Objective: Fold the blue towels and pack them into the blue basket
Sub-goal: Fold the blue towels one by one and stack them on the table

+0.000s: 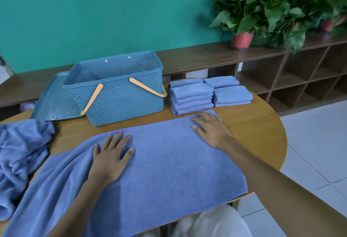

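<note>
**Obs A:** Nearest the lens: a blue towel (159,161) spread flat over the wooden table (259,129), its near edge hanging off the table's front. Pale trouser-clad knees show below it.

**Obs B:** Hands?

**Obs A:** Both palm-down on the cloth. Left hand (110,159) sits mid-left, fingers straight and splayed, pointing away from the body. Right hand (212,127) lies at the far right corner, fingers also straight and slightly fanned, tips aimed left along the far edge. No pinching, no curl; the towel lies wholly under the fingers of both hands.

**Obs B:** Left end of that towel?

**Obs A:** Rumpled, with folds running down toward the near left corner of view.

**Obs B:** Other cloth?

**Obs A:** Heap of unfolded blue towels (20,154) at the left of the table. Folded towel stacks (208,94) at the far right, in two columns; the nearer-left stack touches the spread towel's far edge, just beyond the right fingertips.

**Obs B:** Basket?

**Obs A:** Blue basket (120,86) stands upright behind the spread towel, left of the stacks, with orange handles lowered. Nothing is visible inside it. Its lid (54,101) leans behind its left side.

**Obs B:** Background?

**Obs A:** Brown shelf unit (281,71) against a teal wall, with potted plants (262,11) on top.
</note>
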